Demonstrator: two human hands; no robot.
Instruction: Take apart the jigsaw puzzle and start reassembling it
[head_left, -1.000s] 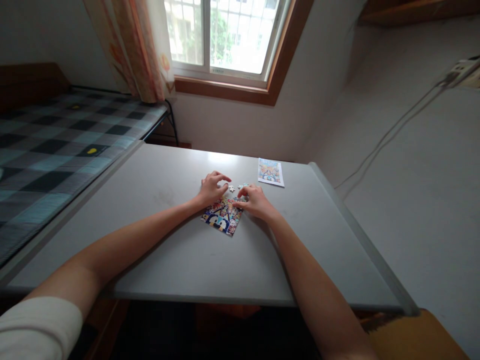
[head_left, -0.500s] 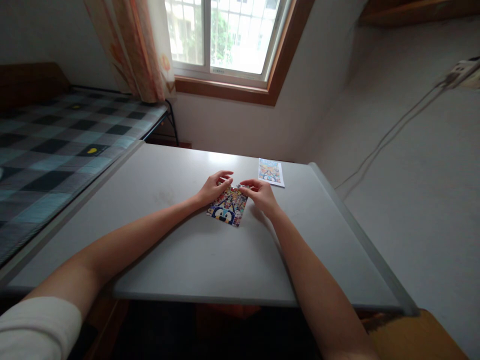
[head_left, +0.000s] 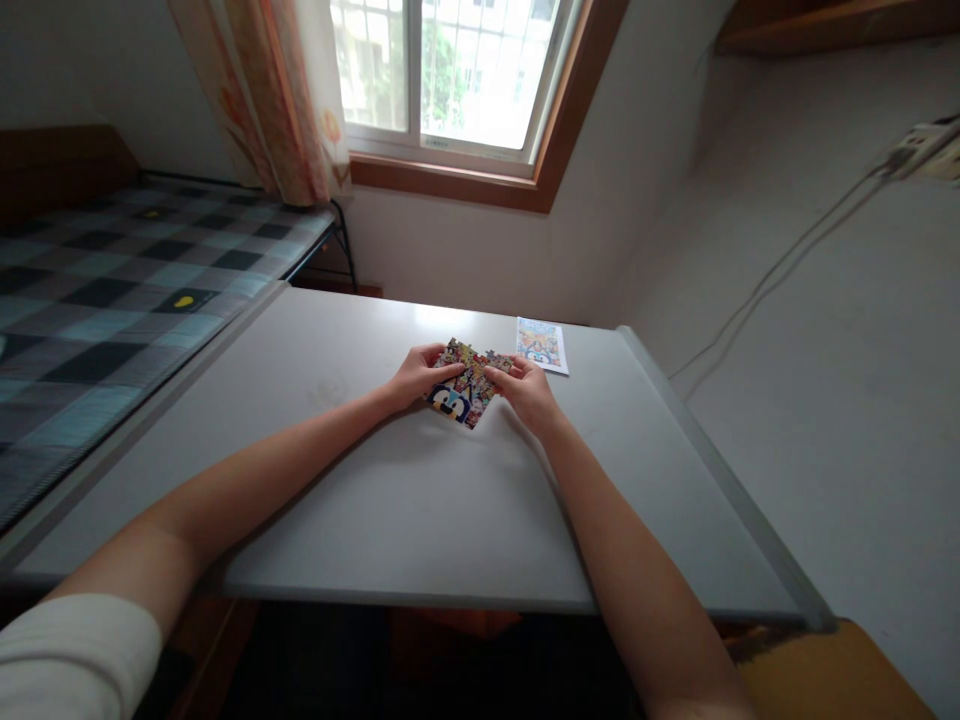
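A small colourful jigsaw puzzle [head_left: 463, 388] with a blue cartoon face sits toward the far middle of the grey table [head_left: 375, 500]. My left hand [head_left: 417, 376] grips its left edge with the fingers curled over it. My right hand [head_left: 525, 388] pinches its right edge. The puzzle looks tilted between the two hands, its near corner low by the tabletop. Whether loose pieces lie behind it is hidden.
A printed picture card [head_left: 541, 343] lies just beyond my right hand near the table's far edge. A bed with a checked cover [head_left: 112, 290] stands to the left, a window with a curtain [head_left: 277, 100] behind, and a cable [head_left: 787, 260] runs along the right wall.
The puzzle has slid away from me across the table and turned. Both hands moved from resting on its top edge to gripping its two sides. The loose pieces beyond it are no longer visible.
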